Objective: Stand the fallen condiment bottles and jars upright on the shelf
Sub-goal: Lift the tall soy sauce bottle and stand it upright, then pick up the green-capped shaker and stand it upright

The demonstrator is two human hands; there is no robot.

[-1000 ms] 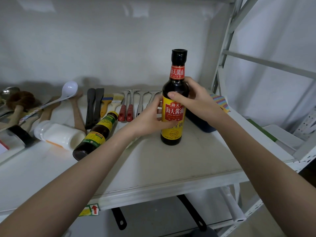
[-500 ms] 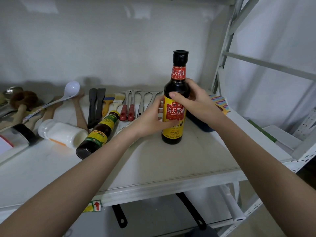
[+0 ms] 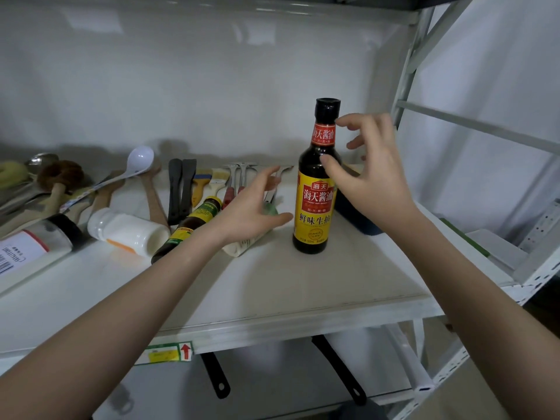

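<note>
A dark soy sauce bottle (image 3: 316, 189) with a yellow and red label stands upright on the white shelf (image 3: 303, 292). My right hand (image 3: 363, 168) hovers just right of its neck, fingers spread, not gripping. My left hand (image 3: 251, 207) is open to the bottle's left, above a small pale jar (image 3: 242, 248) lying on its side. A dark bottle with a green and yellow label (image 3: 189, 227) lies fallen beside my left forearm. A white plastic jar (image 3: 127, 230) and a clear jar with a black lid (image 3: 36, 241) also lie on their sides further left.
Kitchen utensils line the back of the shelf: a white ladle (image 3: 136, 162), black spatulas (image 3: 180, 189), brushes (image 3: 209, 180), metal tools. A dark blue object (image 3: 354, 213) sits behind the upright bottle. Pan handles (image 3: 339, 368) hang below. The rack's upright (image 3: 406, 71) stands at right.
Both hands have let go of the soy sauce bottle and drawn apart; it now stands alone. The left hand has shifted left and the right hand has lifted up by the neck.
</note>
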